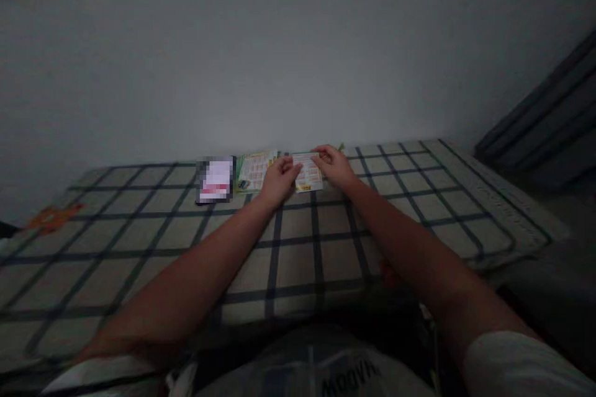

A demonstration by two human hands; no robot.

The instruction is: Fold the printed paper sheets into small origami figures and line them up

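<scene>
Both arms reach forward over a checked cloth. My left hand (278,180) has its fingers curled at the left edge of a small printed sheet (307,180), which has rows of red and white blocks. At the sheet's upper right, my right hand (336,166) pinches its edge between thumb and fingers. Left of my left hand lies another printed leaflet (254,170) with green edges and similar blocks. Part of it is hidden behind that hand. Something green peeks out behind my right hand, too little of it to name.
A dark-framed device with a blurred bright screen (215,180) lies left of the leaflet. The checked cloth (391,198) covers the surface up to a grey wall (298,43). An orange patch (54,217) is at the far left. Dark striped fabric (549,99) hangs at the right.
</scene>
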